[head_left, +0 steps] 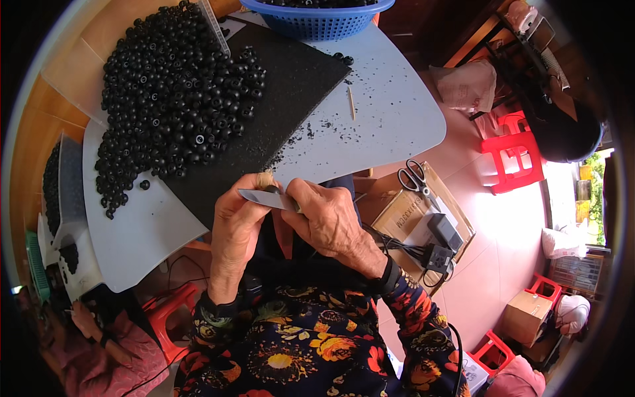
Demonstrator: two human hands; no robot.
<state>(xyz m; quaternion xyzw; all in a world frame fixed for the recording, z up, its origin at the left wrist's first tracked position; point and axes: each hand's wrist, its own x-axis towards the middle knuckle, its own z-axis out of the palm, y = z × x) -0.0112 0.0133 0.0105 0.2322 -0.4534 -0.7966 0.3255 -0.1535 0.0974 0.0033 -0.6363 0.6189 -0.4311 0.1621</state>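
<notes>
Just off the near edge of the white table (397, 112), my two hands meet. Between the fingers of my left hand (233, 225) is a small round black plastic part (272, 189), mostly covered by fingers and blade. A tan wrap (264, 179) covers one fingertip there. My right hand (334, 215) grips a knife (264, 198) whose short flat blade points left across the part; its handle is hidden in my fist. Beyond them, a big heap of black round parts (175, 92) covers a dark mat (297, 66) and the table's left side. Black shavings (317, 129) are scattered near the mat's edge.
A blue basket (317, 25) of black parts stands at the far edge; a thin wooden stick (352, 104) lies on the table. To the right, a cardboard box (403, 215) bears scissors (413, 177) and black adapters (438, 257). Another person's hand (84, 321) shows at lower left.
</notes>
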